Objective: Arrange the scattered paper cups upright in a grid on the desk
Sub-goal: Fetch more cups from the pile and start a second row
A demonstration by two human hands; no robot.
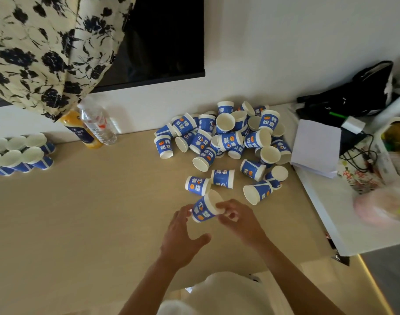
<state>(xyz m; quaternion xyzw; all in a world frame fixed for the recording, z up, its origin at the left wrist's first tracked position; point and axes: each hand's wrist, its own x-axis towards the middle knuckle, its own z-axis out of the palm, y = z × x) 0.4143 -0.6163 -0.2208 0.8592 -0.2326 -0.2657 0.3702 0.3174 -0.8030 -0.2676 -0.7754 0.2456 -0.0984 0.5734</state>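
Right hand [237, 218]: pinching the rim of a tilted paper cup [202, 211].
Left hand [183, 237]: fingers spread and relaxed, tips at the cup's base.
Position: over the desk [80, 212], near its front.
Loose cups [228, 137]: heaped at right rear.
Upright cups [19, 153]: two rows, far left.

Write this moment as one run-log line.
right hand grips cup | left hand open beside it | pile unsorted | grid begun, far left
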